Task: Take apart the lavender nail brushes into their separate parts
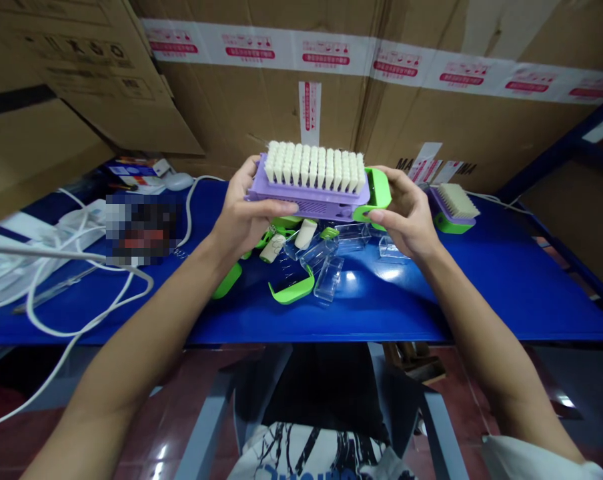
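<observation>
Between my hands, above the blue table, is a purple scrub brush point(311, 195) with its cream bristles facing up. My left hand point(244, 210) grips its left end, thumb along the front side. At the brush's right end sits a bright green plastic cap point(379, 190), which my right hand point(405, 212) pinches between thumb and fingers. The cap is against the purple body; whether it is fastened cannot be seen. Under the brush lie clear plastic boxes point(329, 277), a curved green piece point(294, 290), cream rollers point(306, 233) and another green part point(227, 281).
A second purple and green brush point(452, 208) stands at the right on the blue table point(521, 287). White cables point(89, 327) loop over the left side near a white mouse point(178, 181). Taped cardboard boxes point(261, 93) wall off the back. A blue metal frame point(594, 143) edges the right.
</observation>
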`<state>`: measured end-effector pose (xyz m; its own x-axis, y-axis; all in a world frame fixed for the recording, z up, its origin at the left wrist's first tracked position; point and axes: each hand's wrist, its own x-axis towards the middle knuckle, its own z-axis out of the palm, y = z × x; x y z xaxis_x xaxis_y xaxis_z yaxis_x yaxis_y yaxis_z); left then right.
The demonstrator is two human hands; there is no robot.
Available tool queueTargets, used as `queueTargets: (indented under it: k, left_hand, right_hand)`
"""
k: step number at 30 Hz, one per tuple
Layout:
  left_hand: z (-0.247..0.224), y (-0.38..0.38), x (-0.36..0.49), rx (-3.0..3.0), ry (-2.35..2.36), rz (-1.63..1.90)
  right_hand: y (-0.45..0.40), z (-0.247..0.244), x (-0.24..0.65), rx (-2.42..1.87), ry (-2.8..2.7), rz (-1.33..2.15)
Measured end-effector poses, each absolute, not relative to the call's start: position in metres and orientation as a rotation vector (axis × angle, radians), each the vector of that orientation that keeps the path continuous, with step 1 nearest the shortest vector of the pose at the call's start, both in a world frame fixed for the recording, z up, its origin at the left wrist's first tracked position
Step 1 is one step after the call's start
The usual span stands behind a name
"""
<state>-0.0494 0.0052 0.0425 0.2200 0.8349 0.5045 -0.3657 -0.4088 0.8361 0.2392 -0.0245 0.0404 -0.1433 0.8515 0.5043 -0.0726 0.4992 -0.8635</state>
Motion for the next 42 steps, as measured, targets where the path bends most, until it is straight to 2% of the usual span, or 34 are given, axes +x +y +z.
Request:
queueTargets:
  k: [13, 24, 35, 38, 42]
  left_hand:
    - [0.042, -0.001, -0.046, 1.41, 0.48, 1.434]
    - [0.04, -0.003, -0.047, 1.494, 0.458, 1.336]
    - [0.047, -0.008, -0.041, 1.429, 0.474, 1.398]
    - [0.054, -0.005, -0.049, 1.357, 0.47, 1.434]
    - [0.062, 0.005, -0.059, 1.252, 0.364, 1.608]
  right_hand:
    - [-0.027, 0.04, 0.233, -0.795, -1.606, 0.882]
    - [-0.03, 0.04, 0.233, -0.749, -1.692, 1.047]
    - [-0.029, 0.039, 0.232, -0.719, -1.721, 1.092]
    - [-0.028, 0.041, 0.237, -0.777, -1.759, 1.004]
    - [-0.03, 0.041, 0.24, -0.939, -1.947, 0.563]
